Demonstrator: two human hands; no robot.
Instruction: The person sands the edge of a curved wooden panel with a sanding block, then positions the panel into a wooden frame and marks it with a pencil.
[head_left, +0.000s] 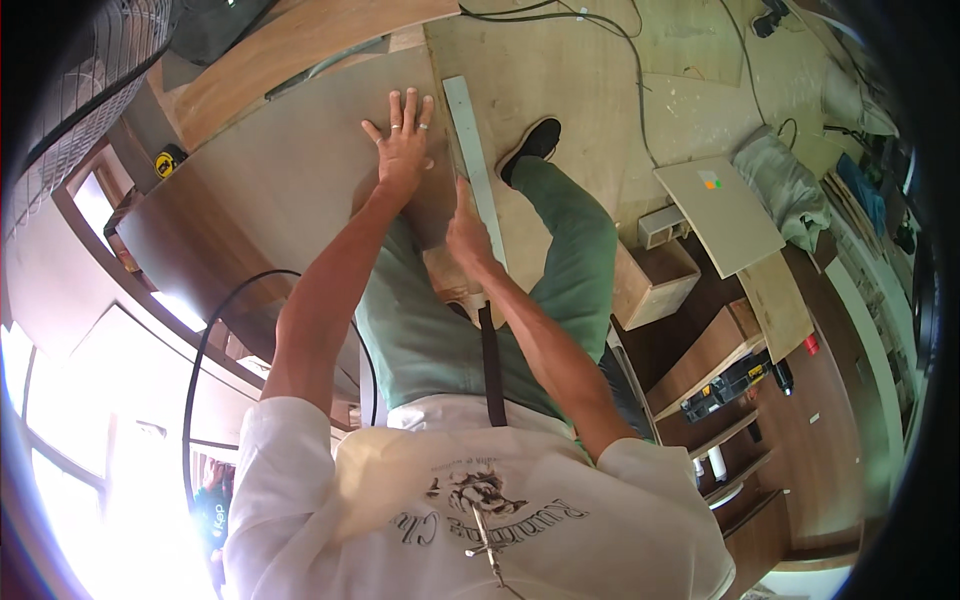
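Note:
My left hand (pixel 403 150) lies flat on a wide brown board (pixel 290 150), fingers spread near its right edge. At that edge is my right hand (pixel 468 236), one finger stretched forward along it and the others curled. Whether those curled fingers grip the board's edge or a small thing is hidden. Just right of my right hand runs a long, pale grey-blue flat strip (pixel 470 135), apart from the board at its far end. The board's near edge passes above my left thigh.
A yellow tape measure (pixel 170 160) sits at the board's far left. Black cables (pixel 640 75) cross the floor ahead. To the right are a light panel (pixel 722 215), an open wooden box (pixel 655 285), a grey cloth bundle (pixel 785 185) and a yellow-black power tool (pixel 728 388).

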